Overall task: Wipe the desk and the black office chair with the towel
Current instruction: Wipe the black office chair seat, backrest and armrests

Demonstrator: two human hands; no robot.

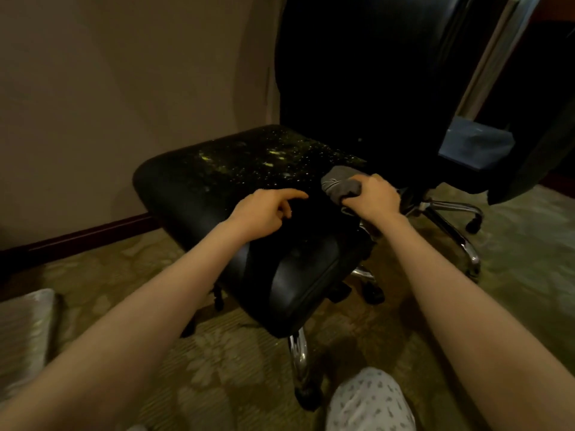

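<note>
Two hands work at the black office chair (217, 188), seen from above and from its side. The right hand (375, 197) holds a grey towel (340, 185): its grip is clamped round the bunched cloth, which lies on the rear corner of the seat (174, 188), just in front of the backrest (357, 73). The left hand (264, 213) holds nothing. Its forefinger is stretched toward the towel, the other fingers are loosely curled, and it sits low over the middle of the seat; contact cannot be judged. The two hands are near each other but apart. Yellowish specks (273, 154) are scattered over the far half of the seat, beside the towel. A black padded armrest (298, 275) stands nearest the camera, between the person and the seat, and the left forearm crosses above it. Below it a chrome leg (298, 353) ends in a dark caster (308, 396); more chrome legs (451, 209) spread to the right. The chair stands on patterned greenish carpet (233, 368), close to a beige wall (124, 88) with a dark red skirting (93, 233). A pale cushion (25, 331) lies at lower left. A knee (370, 402) in light patterned cloth shows at the bottom edge. A blue object (476, 147) sits behind the backrest at right; what it is cannot be told.
</note>
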